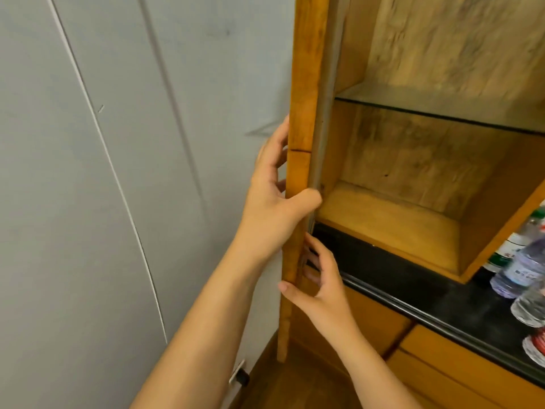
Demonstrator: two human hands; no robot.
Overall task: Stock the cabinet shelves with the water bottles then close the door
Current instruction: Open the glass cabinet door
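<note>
The wooden cabinet door [305, 93] stands open, seen edge-on at the left of the cabinet. My left hand [275, 199] grips its edge at mid height, thumb wrapped over the inner side. Lower down, my right hand [317, 278] pinches the same edge between thumb and fingers. Inside, a glass shelf [436, 106] and a wooden bottom shelf [392, 225] hold nothing that I can see. Several clear water bottles [523, 267] stand on the black counter [418, 284] at the far right, partly cut off by the frame.
A grey panelled wall [118, 172] fills the left side, close behind the door. Wooden drawers [442, 370] sit under the counter. A small door stop [240, 376] sits low on the wall above the dark wooden floor.
</note>
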